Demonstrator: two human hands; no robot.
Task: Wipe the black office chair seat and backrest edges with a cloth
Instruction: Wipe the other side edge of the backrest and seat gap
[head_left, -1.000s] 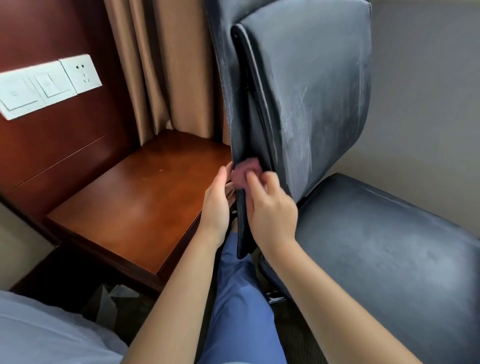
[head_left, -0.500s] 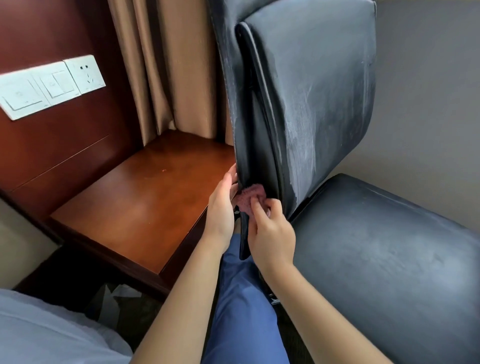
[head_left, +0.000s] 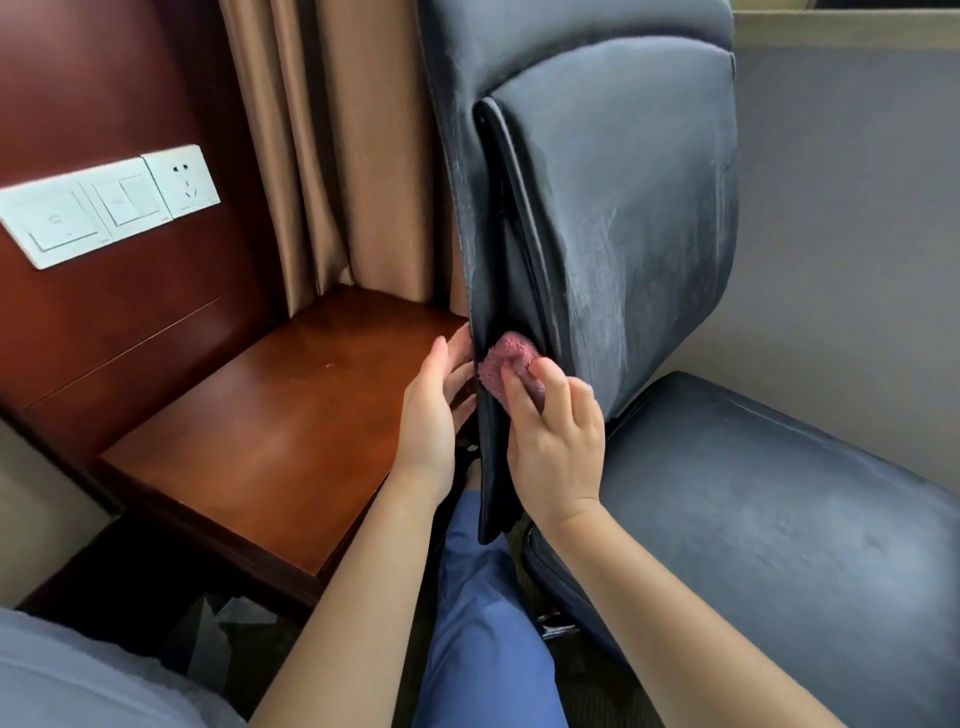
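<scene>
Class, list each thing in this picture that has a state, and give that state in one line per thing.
Pink cloth: bunched, pressed into the backrest's side groove.
Right hand: gripping the cloth.
Left hand: open, fingers on the backrest edge.
Backrest: upright, streaked with pale smears.
Seat: nothing on it, faintly dusty.
Wooden side table: top bare.
Curtain: hanging drawn.

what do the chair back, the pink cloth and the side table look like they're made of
Chair backrest: probably leather or faux leather, black and matte, judging by the smooth skin, piped seam and whitish streaks; which one can't be told.
Pink cloth, pressed to the edge by the right hand: looks like terry or knitted fabric, given its nubby texture.
Side table: reddish-brown wood or veneer, glossy, with window light reflecting off it.
</scene>
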